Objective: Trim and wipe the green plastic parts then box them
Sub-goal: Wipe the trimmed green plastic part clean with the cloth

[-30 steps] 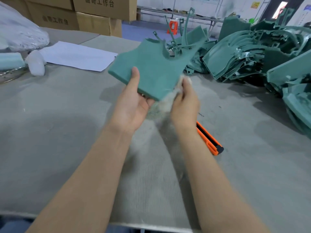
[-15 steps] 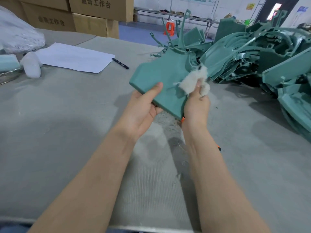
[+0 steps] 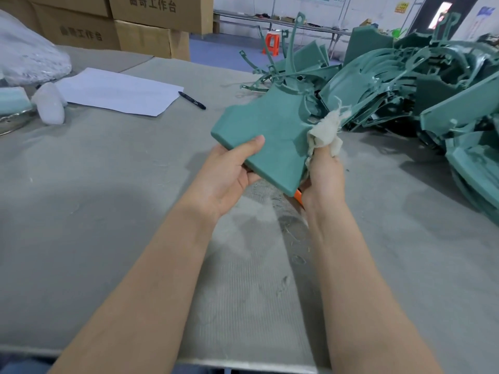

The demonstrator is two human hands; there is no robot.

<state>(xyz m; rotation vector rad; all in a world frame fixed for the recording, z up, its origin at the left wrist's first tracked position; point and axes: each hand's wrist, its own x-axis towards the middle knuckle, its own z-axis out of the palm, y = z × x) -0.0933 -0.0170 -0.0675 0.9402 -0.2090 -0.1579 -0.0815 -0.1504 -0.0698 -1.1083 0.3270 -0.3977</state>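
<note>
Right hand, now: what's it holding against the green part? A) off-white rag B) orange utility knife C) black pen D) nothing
A: the right hand grips a crumpled off-white cloth rag, pressed to the right edge of the flat green plastic part that the left hand holds.

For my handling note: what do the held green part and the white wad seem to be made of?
Green part: likely moulded plastic, matte; rigid, with smooth rounded edges. White wad: apparently soft cotton cloth or fibre, crumpled, with loose frayed threads.
</note>
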